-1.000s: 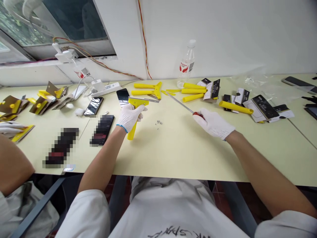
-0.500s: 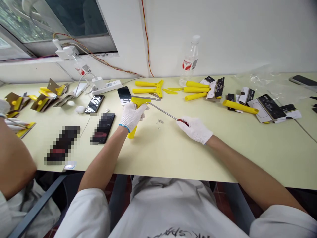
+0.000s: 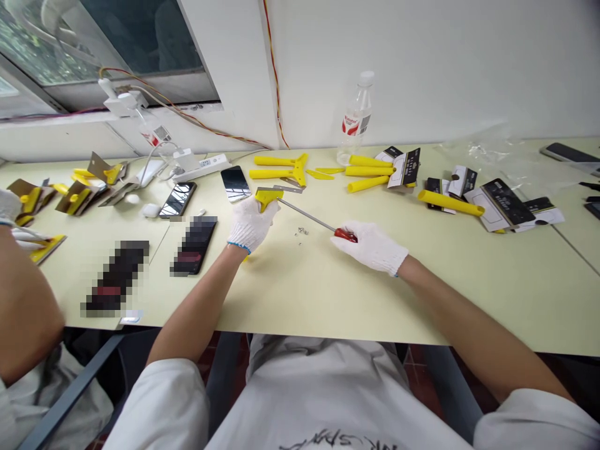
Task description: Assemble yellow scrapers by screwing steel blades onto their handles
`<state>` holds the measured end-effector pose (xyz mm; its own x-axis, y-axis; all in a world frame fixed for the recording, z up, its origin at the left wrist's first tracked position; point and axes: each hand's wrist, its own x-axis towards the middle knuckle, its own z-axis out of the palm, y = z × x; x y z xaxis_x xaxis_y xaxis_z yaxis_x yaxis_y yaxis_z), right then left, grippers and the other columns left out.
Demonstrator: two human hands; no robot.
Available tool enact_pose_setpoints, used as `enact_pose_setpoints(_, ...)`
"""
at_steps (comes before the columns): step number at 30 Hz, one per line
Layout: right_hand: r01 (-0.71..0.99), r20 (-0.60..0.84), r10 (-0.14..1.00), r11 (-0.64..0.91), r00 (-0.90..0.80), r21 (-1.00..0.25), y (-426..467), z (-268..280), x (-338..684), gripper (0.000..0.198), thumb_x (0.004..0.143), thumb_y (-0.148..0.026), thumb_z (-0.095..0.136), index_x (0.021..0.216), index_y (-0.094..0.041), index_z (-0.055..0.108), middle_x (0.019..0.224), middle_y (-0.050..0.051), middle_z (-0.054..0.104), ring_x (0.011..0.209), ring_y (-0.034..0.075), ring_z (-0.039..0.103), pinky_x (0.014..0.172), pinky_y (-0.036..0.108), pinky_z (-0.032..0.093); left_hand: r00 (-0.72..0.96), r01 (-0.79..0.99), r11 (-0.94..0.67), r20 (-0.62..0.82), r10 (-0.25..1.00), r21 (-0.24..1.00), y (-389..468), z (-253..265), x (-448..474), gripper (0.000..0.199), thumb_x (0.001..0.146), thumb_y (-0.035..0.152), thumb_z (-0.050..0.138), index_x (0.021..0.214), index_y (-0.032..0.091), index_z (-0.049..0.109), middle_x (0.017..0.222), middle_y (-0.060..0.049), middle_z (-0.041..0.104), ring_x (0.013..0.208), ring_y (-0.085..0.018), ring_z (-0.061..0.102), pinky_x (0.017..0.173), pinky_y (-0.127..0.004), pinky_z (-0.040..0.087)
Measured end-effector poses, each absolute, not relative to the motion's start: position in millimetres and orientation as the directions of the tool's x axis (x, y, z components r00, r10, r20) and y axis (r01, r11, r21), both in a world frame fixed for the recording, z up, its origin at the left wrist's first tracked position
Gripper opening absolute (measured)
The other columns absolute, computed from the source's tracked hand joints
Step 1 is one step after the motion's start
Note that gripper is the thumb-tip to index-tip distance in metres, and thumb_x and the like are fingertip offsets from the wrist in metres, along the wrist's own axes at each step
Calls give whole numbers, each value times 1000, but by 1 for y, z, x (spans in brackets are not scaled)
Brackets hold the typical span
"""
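Observation:
My left hand (image 3: 254, 224), in a white knit glove, is closed around a yellow scraper (image 3: 268, 197). A thin metal blade shows along the scraper's head, while most of its handle is hidden by the glove. My right hand (image 3: 372, 245), also gloved, grips the red handle of a screwdriver (image 3: 309, 215). The shaft points left and its tip meets the right side of the scraper head. Small screws (image 3: 302, 231) lie on the table between my hands. Behind the scraper are more yellow scraper parts (image 3: 276, 172) and loose metal blades (image 3: 293, 183).
Several phones (image 3: 178, 200) lie to the left, near a power strip (image 3: 201, 167). A plastic bottle (image 3: 357, 119) stands by the wall. Yellow handles (image 3: 370, 170) and black-and-white cards (image 3: 499, 205) are at the right. A co-worker's arm (image 3: 28, 300) rests at the far left.
The scraper has turned in my left hand, so its head looks shorter and less handle shows below. My right hand has shifted slightly down and right with the screwdriver.

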<state>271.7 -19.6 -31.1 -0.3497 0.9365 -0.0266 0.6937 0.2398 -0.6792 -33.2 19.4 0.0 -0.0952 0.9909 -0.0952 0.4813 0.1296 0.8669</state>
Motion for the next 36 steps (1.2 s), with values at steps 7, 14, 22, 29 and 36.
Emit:
enact_pose_setpoints(7, 707, 6, 969, 185, -248, -682, -22, -13, 271, 34, 100, -54, 67, 85, -23, 69, 86, 9, 76, 79, 28, 68, 73, 39, 47, -135, 587, 13, 82, 987, 809, 20, 1, -31, 33, 113, 42, 77, 128, 13, 76, 119, -10, 77, 101, -22, 76, 89, -38, 67)
enact_pose_setpoints(14, 526, -222, 907, 0, -359, -850, -25, -13, 273, 48, 107, -69, 55, 95, -25, 70, 65, 0, 56, 54, 19, 45, 54, 34, 36, -142, 656, -37, 171, 975, 754, 14, 6, -33, 18, 100, 29, 73, 85, 20, 74, 66, -1, 65, 81, -22, 71, 71, -28, 49)
enact_pose_setpoints(22, 571, 4, 987, 98, -163, -815, -33, -26, 267, 44, 100, -64, 72, 82, -25, 62, 75, 5, 70, 62, 20, 59, 61, 35, 43, -156, 721, -35, 211, 965, 692, 16, -1, -32, 19, 100, 33, 72, 86, 21, 72, 69, -2, 65, 85, -23, 71, 75, -29, 49)
enact_pose_setpoints(29, 655, -7, 983, 118, -186, -747, -37, -30, 257, 36, 103, -58, 67, 90, -25, 64, 89, 9, 77, 76, 25, 67, 73, 38, 49, -107, 662, -77, 195, 975, 746, 19, -3, -27, 27, 111, 38, 77, 127, 16, 78, 121, -9, 78, 115, -27, 75, 97, -38, 64)
enact_pose_setpoints(36, 725, 65, 981, 178, -181, -666, -40, -33, 254, 26, 104, -45, 66, 88, -25, 64, 90, 9, 78, 81, 27, 69, 74, 38, 44, -47, 646, -130, 210, 977, 752, 26, -12, -36, 40, 114, 44, 76, 140, 14, 74, 136, -13, 74, 120, -29, 75, 103, -48, 67)
